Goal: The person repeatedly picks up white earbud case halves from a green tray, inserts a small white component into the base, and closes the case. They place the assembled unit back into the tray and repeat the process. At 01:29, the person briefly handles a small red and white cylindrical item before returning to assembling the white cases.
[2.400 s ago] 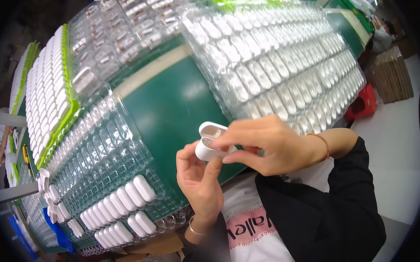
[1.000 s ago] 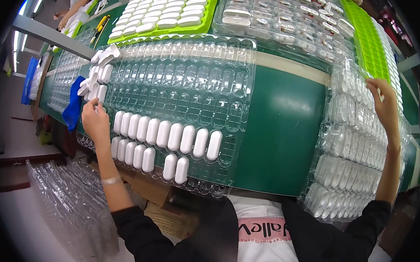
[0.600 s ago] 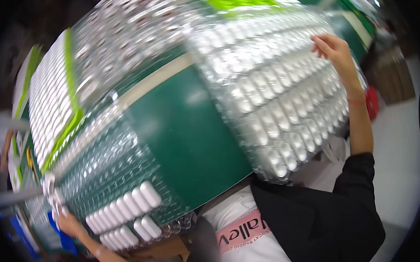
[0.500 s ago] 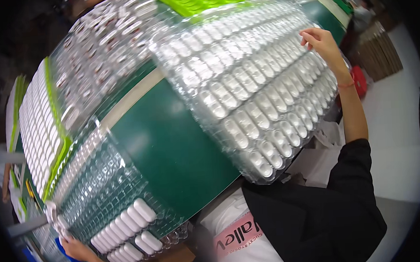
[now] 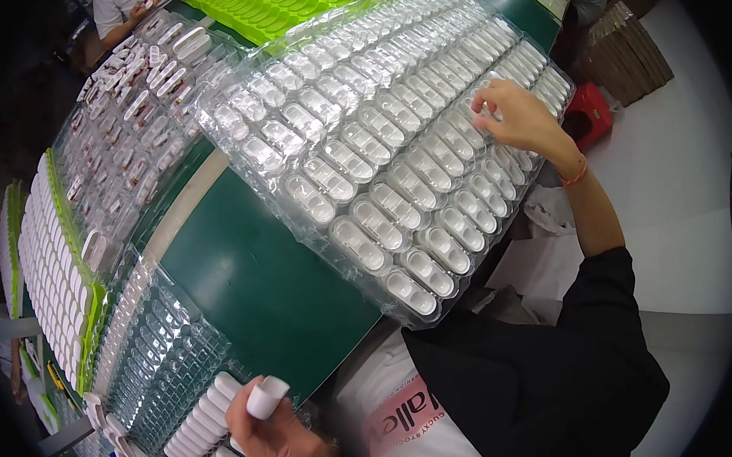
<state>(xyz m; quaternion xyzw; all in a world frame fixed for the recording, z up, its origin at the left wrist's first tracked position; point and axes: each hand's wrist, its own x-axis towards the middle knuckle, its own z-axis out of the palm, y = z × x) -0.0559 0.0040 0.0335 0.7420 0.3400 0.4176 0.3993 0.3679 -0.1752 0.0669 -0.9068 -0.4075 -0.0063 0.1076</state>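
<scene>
My left hand is at the lower left, its fingers closed around a small white plastic case with rounded sides. Just beside it, rows of white oblong cases fill the near end of a clear blister tray. On the right, my right hand hovers at a large clear tray filled with rows of open white oblong shells. Its thumb and fingers curl together over the shells; what lies between them, if anything, is too hidden to make out.
The green table shows between the trays. Further back lie a tray of white parts and a bright green tray; a tray of white pieces stands left. Another person is at the far side. Right are a red stool and stacked cardboard.
My left hand has moved right and nearer from the small white pieces at the tray's left edge, now holding up a white case. My right hand has come lower and nearer over the shells.
</scene>
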